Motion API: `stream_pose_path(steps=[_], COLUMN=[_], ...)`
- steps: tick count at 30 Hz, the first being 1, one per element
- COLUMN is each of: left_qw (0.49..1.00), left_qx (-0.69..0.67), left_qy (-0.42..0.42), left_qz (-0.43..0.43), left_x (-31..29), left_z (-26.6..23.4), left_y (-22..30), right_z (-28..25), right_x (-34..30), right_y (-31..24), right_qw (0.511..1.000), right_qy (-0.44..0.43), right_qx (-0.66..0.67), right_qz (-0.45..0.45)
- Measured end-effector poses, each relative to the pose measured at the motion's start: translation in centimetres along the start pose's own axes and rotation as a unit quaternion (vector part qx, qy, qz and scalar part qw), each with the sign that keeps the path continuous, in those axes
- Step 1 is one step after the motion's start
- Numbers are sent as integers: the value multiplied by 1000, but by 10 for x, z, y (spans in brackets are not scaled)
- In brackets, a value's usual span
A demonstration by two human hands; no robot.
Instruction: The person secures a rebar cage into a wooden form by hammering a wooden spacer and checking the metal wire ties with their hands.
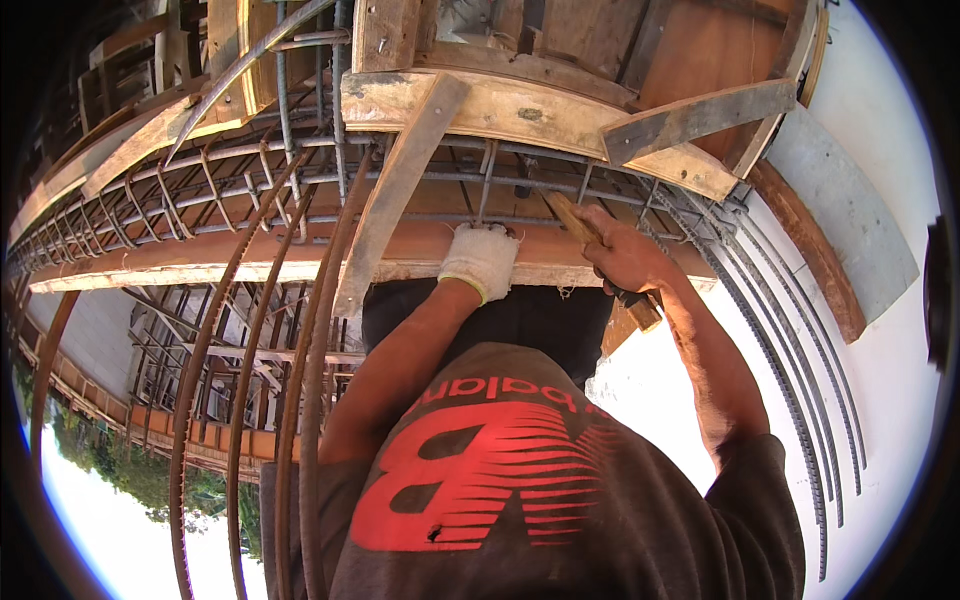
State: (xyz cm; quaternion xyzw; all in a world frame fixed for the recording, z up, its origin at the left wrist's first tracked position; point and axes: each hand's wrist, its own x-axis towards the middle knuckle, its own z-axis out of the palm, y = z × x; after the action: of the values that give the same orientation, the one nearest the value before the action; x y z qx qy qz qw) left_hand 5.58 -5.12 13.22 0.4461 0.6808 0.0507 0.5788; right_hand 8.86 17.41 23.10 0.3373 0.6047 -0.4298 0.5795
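My left hand (pixel 480 262) wears a white knitted glove and rests at the formwork board (pixel 580 272), below a vertical bar of the rebar cage (pixel 487 180). Its fingers are curled at the board's upper edge; what they hold, if anything, is hidden. Thin wire shows beside them. My bare right hand (pixel 632 252) is closed around a wooden-handled tool (pixel 575 215), raised over the board to the right of the glove. The tool's wooden end points toward the cage, and its head is hard to make out. A dark part shows under the fist.
A slanted wooden brace (pixel 405 190) crosses left of my glove. Long rebars (pixel 205 390) hang down at left, and more bars (pixel 790 370) project at right beside a white wall (pixel 890 130). Timber framing (pixel 540 110) lies above. A metal-faced panel (pixel 850 215) leans at right.
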Motion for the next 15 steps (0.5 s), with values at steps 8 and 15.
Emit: stream_pose_path(steps=[8, 15], left_qw=[1000, 1000], left_qx=[1, -3], left_qy=[-22, -10], left_qz=[9, 9], left_x=[-2, -3], left_z=[-1, -3], left_y=[0, 0], right_z=[3, 10], right_x=[8, -8], right_y=[-4, 8], right_qw=[999, 1000], right_qy=[-32, -16], right_qx=[-21, 3], right_qz=[-15, -17])
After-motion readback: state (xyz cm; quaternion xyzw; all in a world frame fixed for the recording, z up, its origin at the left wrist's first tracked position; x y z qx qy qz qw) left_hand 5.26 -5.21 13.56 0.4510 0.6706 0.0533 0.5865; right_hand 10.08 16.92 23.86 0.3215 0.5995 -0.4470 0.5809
